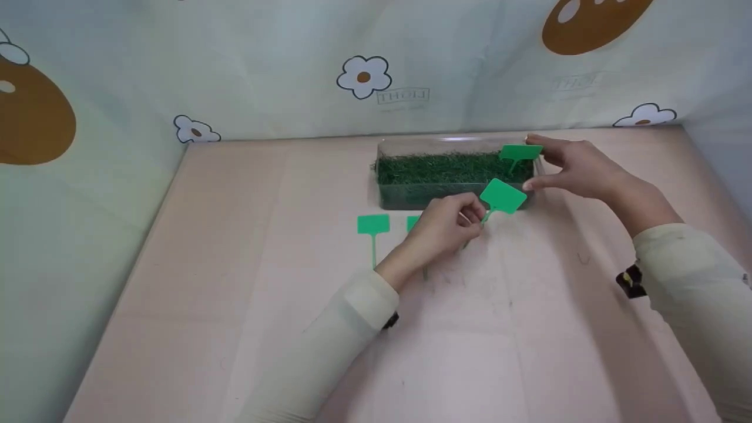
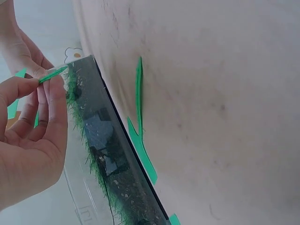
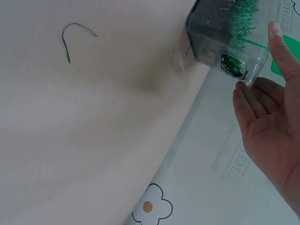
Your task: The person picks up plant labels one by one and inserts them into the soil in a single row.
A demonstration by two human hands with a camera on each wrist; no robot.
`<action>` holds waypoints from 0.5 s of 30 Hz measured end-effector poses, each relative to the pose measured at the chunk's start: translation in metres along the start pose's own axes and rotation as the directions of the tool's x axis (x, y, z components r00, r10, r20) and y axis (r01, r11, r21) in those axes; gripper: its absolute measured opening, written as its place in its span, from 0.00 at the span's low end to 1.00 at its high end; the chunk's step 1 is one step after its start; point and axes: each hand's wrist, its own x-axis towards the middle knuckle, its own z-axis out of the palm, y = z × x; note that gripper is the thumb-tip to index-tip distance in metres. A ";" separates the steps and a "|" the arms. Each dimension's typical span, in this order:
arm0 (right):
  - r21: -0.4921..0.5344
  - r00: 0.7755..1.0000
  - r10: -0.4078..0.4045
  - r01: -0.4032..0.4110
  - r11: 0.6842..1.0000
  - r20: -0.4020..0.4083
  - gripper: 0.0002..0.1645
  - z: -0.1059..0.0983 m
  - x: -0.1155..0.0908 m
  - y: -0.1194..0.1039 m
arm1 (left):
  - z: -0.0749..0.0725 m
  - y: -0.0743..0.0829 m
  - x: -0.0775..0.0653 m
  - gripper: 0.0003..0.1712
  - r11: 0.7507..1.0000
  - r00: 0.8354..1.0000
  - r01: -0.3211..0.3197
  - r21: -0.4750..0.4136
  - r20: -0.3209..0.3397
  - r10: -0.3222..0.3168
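A clear plastic planter box [image 1: 405,198] of green grass stands near the back of the table. My left hand [image 1: 440,226] pinches a green plant label [image 1: 503,197] by its stem, just in front of the box. In the left wrist view the stem's pointed tip [image 2: 60,71] overlaps the box's end near the grass. Thumb and fingers of my right hand [image 1: 587,170] span the right end of the box, fingertips at its corner. Another green label [image 1: 521,152] is upright in the grass there.
Two more green labels lie on the table before the box: the left label [image 1: 373,224] shows plainly, the other label [image 1: 413,222] is partly behind my left hand. A thin curved strand [image 3: 65,40] lies to the right. A patterned cloth [image 1: 282,70] hangs behind the table.
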 end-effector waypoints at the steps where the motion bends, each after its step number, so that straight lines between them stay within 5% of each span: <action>1: 0.003 1.000 -0.002 0.002 1.000 0.000 0.59 0.000 0.000 0.000 | 0.000 0.000 0.000 0.08 1.000 1.000 -0.001 -0.003 -0.005 0.001; 15: 0.021 1.000 -0.012 0.012 1.000 -0.011 0.56 0.000 -0.001 0.000 | -0.003 0.001 0.002 0.05 0.998 0.997 -0.046 -0.050 -0.063 0.043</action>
